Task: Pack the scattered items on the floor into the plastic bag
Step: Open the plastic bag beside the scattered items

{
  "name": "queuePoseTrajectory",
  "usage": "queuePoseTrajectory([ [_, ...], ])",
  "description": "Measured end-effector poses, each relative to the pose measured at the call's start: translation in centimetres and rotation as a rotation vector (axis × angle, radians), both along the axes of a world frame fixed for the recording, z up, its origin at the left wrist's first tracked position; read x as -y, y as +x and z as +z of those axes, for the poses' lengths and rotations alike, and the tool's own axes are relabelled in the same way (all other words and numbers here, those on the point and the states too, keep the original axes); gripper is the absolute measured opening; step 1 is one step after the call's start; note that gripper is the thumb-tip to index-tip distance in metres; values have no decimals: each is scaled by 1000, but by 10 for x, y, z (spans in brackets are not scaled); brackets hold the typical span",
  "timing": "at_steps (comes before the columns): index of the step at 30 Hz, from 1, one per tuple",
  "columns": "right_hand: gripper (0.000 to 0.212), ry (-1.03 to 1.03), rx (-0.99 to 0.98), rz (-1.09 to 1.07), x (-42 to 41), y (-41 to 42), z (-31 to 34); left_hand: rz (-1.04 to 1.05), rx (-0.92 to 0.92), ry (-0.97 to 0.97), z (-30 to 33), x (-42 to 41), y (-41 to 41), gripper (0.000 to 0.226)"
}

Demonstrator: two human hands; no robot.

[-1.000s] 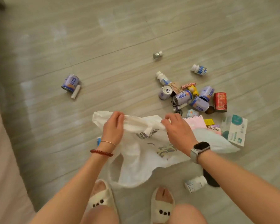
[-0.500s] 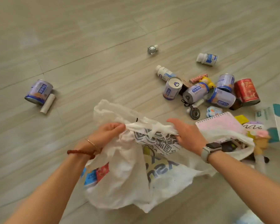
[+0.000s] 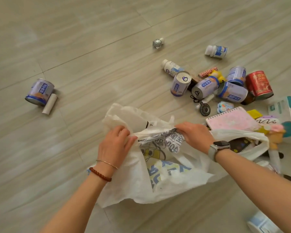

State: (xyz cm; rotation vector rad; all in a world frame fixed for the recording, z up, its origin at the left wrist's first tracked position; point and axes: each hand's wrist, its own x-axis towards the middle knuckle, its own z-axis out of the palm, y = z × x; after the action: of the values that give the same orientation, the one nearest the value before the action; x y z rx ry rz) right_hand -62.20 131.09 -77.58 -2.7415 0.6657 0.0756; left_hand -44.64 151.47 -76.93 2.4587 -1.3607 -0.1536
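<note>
**Little legible print on bag and cans**

On the plastic bag (image 3: 166,179) I can make out the digits "400", upside down, beside Chinese characters I cannot read with confidence, and larger blue lettering lower down, too crumpled to read. Up and right of the bag, the blue cans (image 3: 181,84) carry white Chinese characters on blue bands, too small for me. The red can (image 3: 259,84) beside them shows gold characters, likewise illegible. The purple card (image 3: 267,121), right of the bag, bears cursive script resembling "lli".

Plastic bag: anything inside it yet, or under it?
Both hands, left hand and right hand, grip the plastic bag at its top. Its inside is hidden by crumpled film. A dark flat item shows beneath its right handle.
</note>
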Motion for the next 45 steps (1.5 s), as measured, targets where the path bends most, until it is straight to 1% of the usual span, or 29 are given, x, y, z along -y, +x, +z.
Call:
queuePoseTrajectory([
  [2,21,-16,13,-24,-3,7,0,-9,265,-97,3,4,-5,33],
  [3,21,-37,27,-35,-5,10,0,-50,339,-186,4,8,-6,28],
  [5,24,-39,32,-73,-8,13,-3,-227,438,-340,2,15,-6,10],
  [6,25,-40,27,-99,-9,13,-4,-324,467,-359,0,18,-7,6],
  [8,27,-84,88,-111,-9,13,-2,-447,444,-261,-5,22,-7,4],
  [9,35,-147,153,-57,-8,12,-2,-454,413,-172,-8,24,-5,11],
  [11,47,-339,311,74,-8,9,-5,-418,376,71,-12,29,0,45],
  [13,43,-485,440,236,-14,8,-5,-402,346,257,-10,36,6,79],
  [15,33,-553,515,388,-24,8,-3,-416,332,365,-11,40,13,98],
  [17,24,-475,399,463,-30,9,-2,-377,245,438,-12,42,20,104],
  [18,28,-420,286,442,-27,7,-6,-365,222,451,-14,41,23,108],
  [20,63,-323,-20,346,-14,3,-9,-386,193,436,-20,37,29,116],
  [21,78,-276,-156,306,-7,2,-9,-419,190,441,-23,34,31,115],
  [23,96,-145,-357,270,6,-4,-10,-469,178,489,-28,24,36,109],
  [26,108,117,-439,197,20,-13,-10,-405,63,593,-31,9,48,105],
  [28,108,198,-445,174,23,-13,-5,-362,32,624,-29,3,54,107],
  [29,104,217,-449,169,23,-11,-1,-361,28,589,-27,1,55,106],
  [31,87,231,-469,154,22,-7,8,-370,28,384,-21,2,55,101],
  [33,66,201,-446,135,17,-4,18,-377,104,113,-15,3,53,75],
  [34,58,139,-373,124,13,-3,23,-368,174,-24,-14,4,52,59],
  [35,51,25,-231,122,8,-2,28,-353,244,-145,-13,6,51,46],
  [36,45,-108,-74,145,4,0,31,-336,296,-222,-12,9,48,39],
  [37,40,-238,60,189,1,0,32,-330,324,-242,-11,14,45,36],
  [38,34,-367,180,228,-1,1,32,-333,338,-218,-10,19,41,37],
  [39,30,-444,261,254,-2,2,32,-335,341,-156,-10,25,37,40],
  [41,33,-518,329,256,-2,6,28,-321,319,31,-10,36,32,48],
  [42,39,-527,292,232,0,8,25,-310,300,126,-11,41,31,53],
  [43,48,-516,202,201,2,12,25,-301,278,214,-12,45,31,58],
  [45,65,-422,-67,167,10,19,21,-285,226,349,-18,52,34,71],
])
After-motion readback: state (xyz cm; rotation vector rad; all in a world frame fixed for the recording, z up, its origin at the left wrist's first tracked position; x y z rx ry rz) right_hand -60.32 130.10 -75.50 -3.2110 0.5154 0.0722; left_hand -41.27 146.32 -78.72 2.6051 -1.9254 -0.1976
